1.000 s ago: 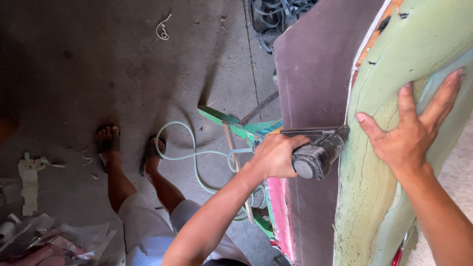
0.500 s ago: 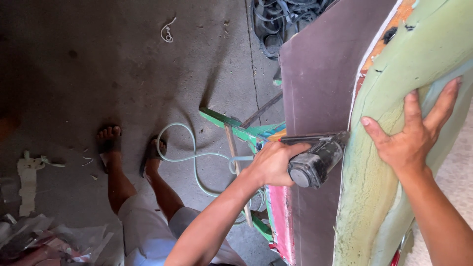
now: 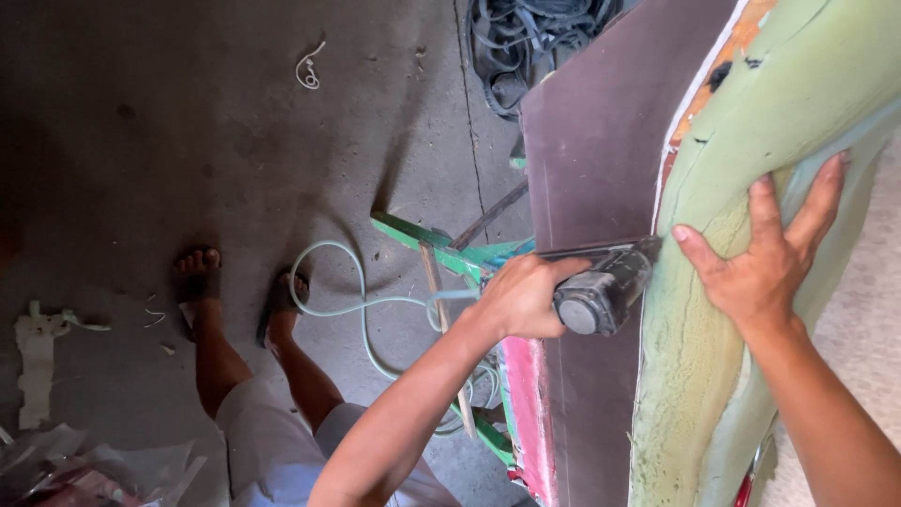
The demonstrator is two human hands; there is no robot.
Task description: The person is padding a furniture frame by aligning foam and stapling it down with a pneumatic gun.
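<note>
left hand [image 3: 522, 299] gripping grey pneumatic stapler [image 3: 601, 293] — slid lower on brown board [image 3: 601, 141] | right hand [image 3: 758, 265] spread flat, pressing green foam padding [image 3: 798, 103]

Stapler-type power tool [image 3: 605, 291]: dark grey/black, chunky cylindrical body w/ round end cap facing cam, lies roughly horizontal, nose pointing right, pressed at the seam where dark brown board [image 3: 601, 188] meets foam. Prob. pneumatic, hard to tell from this angle. Green foam pad [image 3: 741, 160]: thick, pale green, yellowed and cracked along its left edge, wrapped over the board's right side, runs top to bottom of scene, upper part bulging right.
</note>
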